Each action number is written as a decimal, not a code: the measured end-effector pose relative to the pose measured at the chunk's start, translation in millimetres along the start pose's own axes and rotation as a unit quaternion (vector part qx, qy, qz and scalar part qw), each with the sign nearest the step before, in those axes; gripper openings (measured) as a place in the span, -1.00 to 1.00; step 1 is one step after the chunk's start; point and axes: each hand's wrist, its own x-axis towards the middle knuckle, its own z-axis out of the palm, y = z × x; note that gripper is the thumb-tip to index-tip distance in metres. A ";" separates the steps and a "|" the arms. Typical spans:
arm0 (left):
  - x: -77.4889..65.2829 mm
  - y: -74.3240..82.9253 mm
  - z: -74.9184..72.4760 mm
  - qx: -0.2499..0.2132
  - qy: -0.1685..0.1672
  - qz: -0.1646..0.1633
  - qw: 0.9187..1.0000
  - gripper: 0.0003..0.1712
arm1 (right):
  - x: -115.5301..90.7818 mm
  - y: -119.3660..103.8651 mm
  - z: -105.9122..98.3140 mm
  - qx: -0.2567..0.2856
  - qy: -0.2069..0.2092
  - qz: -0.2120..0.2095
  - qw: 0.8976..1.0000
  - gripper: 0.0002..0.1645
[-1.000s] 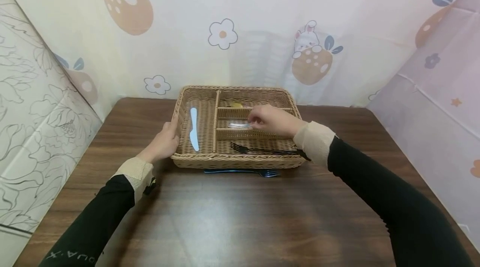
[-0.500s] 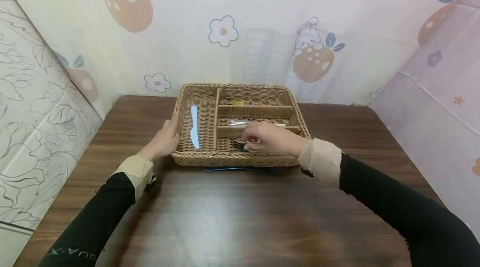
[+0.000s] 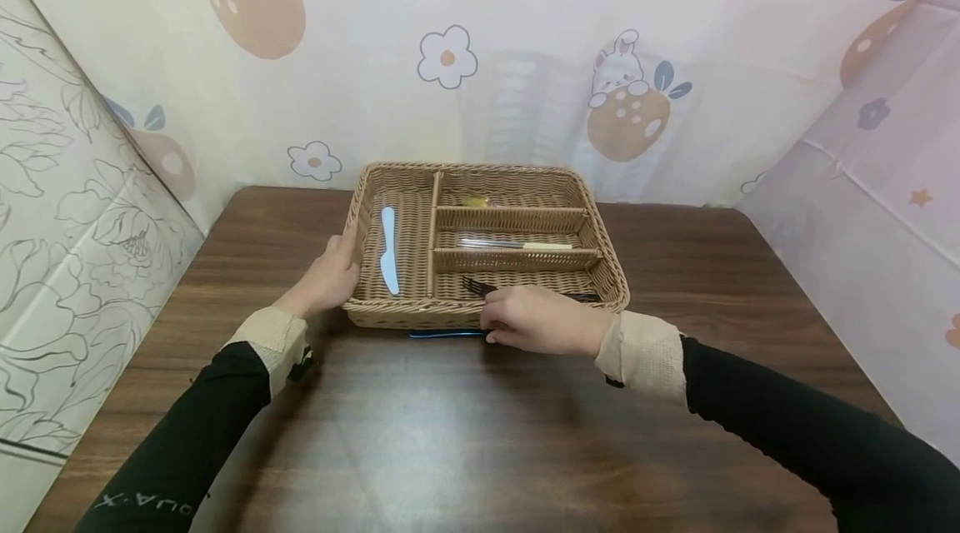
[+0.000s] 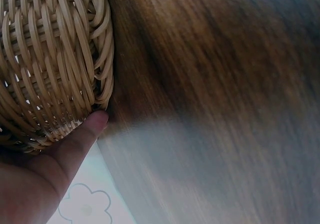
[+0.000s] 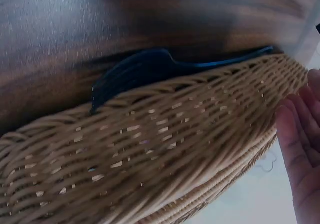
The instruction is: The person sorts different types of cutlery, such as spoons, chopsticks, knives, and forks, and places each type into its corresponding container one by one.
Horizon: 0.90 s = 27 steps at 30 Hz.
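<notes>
A wicker basket (image 3: pixel 390 313) with dividers stands on the table. My left hand (image 3: pixel 322 276) rests on its left side; in the left wrist view the thumb (image 4: pixel 75 144) lies against the weave, the other fingers hidden. My right hand (image 3: pixel 543 319) is at the front rim, fingers loosely bent with nothing held, over a blue fork (image 5: pixel 145 67) lying along the basket's front. In the head view this hand hides the fork's tined end. Inside the front compartment lies a black fork (image 3: pixel 477 288), partly covered by the hand.
A light blue knife (image 3: pixel 388 254) lies in the left compartment. The middle one holds a slim silver utensil with a cream handle (image 3: pixel 546 246), the back one a small yellow item (image 3: pixel 476 202). A patterned cloth (image 3: pixel 525 58) hangs behind the brown table (image 3: pixel 420 433).
My right hand has come from the middle compartment over the front one to the basket's front edge, uncovering the cream-handled utensil. The left hand has stayed at the basket's side.
</notes>
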 end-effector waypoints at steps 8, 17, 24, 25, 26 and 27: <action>0.4 0.0 -0.6 0.002 -0.001 0.000 1.000 -0.20 | -3.2 -4.5 13.5 -0.028 -0.012 0.019 0.999 -0.93; 0.4 0.0 -0.9 0.004 -0.002 0.000 1.000 -0.19 | -8.0 -7.4 30.7 -0.157 -0.002 -0.002 0.988 -0.96; 0.2 -0.4 -0.8 0.004 -0.003 0.000 1.000 -0.20 | -9.1 -10.1 42.4 -0.236 -0.010 0.011 0.972 -0.92; 0.2 -0.4 -0.9 0.003 -0.003 0.000 1.000 -0.19 | -8.8 -10.1 43.9 -0.240 -0.009 0.014 0.971 -0.92; 0.2 -0.4 -0.9 0.002 -0.003 0.000 1.000 -0.19 | -8.6 -10.6 44.9 -0.243 -0.007 0.018 0.970 -0.92; 0.2 -0.3 -1.0 0.002 -0.003 0.000 1.000 -0.19 | -8.2 -11.2 45.5 -0.245 -0.005 0.021 0.969 -0.92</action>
